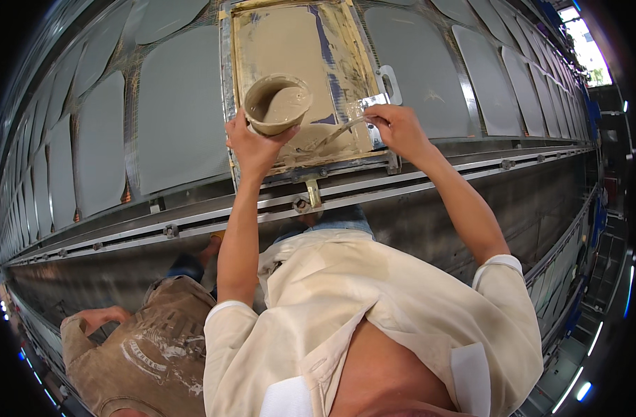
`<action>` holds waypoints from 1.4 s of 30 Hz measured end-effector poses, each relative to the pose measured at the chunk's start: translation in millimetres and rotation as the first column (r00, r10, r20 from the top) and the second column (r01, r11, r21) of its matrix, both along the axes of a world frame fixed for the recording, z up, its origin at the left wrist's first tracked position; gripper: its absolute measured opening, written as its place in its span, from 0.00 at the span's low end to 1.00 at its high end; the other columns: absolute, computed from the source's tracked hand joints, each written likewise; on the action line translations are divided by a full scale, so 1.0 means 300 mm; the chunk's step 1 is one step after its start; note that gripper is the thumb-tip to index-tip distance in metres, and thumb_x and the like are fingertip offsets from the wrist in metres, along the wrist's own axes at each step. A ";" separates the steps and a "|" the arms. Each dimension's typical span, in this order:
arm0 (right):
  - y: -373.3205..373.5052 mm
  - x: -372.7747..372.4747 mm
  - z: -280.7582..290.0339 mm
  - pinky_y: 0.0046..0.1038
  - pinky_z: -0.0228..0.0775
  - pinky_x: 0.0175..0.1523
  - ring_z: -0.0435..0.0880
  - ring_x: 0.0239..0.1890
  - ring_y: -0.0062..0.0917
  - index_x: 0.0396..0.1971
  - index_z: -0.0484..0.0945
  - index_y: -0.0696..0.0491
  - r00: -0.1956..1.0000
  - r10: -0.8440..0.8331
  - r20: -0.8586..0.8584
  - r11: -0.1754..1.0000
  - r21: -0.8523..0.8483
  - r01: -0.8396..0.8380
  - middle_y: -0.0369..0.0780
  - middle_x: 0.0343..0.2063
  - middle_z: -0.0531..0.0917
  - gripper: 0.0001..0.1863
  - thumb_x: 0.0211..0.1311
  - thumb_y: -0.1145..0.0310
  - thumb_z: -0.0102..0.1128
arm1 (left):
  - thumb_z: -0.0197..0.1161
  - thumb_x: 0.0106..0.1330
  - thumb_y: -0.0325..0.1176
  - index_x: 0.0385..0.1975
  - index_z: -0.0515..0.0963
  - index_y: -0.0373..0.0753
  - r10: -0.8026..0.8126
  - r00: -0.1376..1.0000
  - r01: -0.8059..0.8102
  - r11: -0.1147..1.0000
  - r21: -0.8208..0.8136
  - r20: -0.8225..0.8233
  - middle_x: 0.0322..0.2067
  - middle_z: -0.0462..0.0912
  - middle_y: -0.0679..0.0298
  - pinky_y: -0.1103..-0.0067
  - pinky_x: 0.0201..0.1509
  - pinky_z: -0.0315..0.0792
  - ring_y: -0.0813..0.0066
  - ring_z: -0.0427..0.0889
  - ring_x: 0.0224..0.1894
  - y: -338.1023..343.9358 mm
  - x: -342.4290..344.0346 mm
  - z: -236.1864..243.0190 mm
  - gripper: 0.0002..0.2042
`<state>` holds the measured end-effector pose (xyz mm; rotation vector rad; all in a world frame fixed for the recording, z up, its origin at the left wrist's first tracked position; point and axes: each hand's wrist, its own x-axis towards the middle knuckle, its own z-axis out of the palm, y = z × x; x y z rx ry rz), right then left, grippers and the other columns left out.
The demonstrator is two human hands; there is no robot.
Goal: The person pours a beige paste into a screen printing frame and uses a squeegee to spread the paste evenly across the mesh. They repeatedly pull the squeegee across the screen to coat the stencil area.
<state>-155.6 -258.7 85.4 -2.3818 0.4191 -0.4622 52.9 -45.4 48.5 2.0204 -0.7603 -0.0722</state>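
A round tub (pixel 305 111) of thick beige paste is tilted in my left hand (pixel 257 147), its fingers wrapped round the near left side. My right hand (pixel 400 131) is closed on the handle of a thin spatula (pixel 344 130). The spatula slants down to the left, its tip low over beige paste in the near part of a screen printing frame (pixel 227 76); whether it touches the mesh I cannot tell. Beige paste (pixel 282 38) covers much of the screen, with a dark blue strip (pixel 329 62) showing through on the right. The tub hangs over the screen's left half.
Flat grey panels (pixel 180 118) lie in rows on both sides of the frame. A metal rail (pixel 429 177) runs along the table's near edge. A white handle (pixel 389 83) stands at the frame's right side. A co-worker in a stained brown shirt (pixel 154 344) is close on my left.
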 end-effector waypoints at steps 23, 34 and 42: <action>-0.009 -0.141 -0.207 0.46 0.75 0.45 0.83 0.37 0.53 0.35 0.84 0.54 0.858 -0.279 -0.431 0.952 -0.007 0.306 0.53 0.29 0.84 0.06 0.59 0.69 0.64 | 0.84 0.44 0.26 0.56 0.76 0.34 -0.083 0.941 -0.001 0.968 -0.250 -0.328 0.51 0.82 0.61 0.74 0.57 0.76 0.71 0.81 0.52 0.194 0.105 -0.101 0.35; -0.052 -0.082 -0.215 0.33 0.74 0.38 0.84 0.30 0.34 0.36 0.85 0.55 0.816 -0.195 -0.545 0.908 0.214 0.360 0.44 0.26 0.85 0.07 0.58 0.72 0.65 | 0.88 0.35 0.46 0.60 0.74 0.44 0.053 0.999 -0.054 0.987 0.150 0.009 0.52 0.81 0.66 0.61 0.63 0.59 0.59 0.69 0.60 0.249 0.125 -0.090 0.46; -0.103 -0.064 -0.114 0.18 0.65 0.28 0.75 0.23 0.13 0.39 0.83 0.58 0.817 -0.109 -0.566 0.618 0.605 0.502 0.33 0.22 0.80 0.07 0.63 0.73 0.64 | 0.87 0.34 0.41 0.62 0.73 0.45 0.036 0.995 -0.052 0.983 0.174 0.097 0.53 0.81 0.65 0.61 0.65 0.55 0.62 0.69 0.59 0.251 0.094 -0.108 0.47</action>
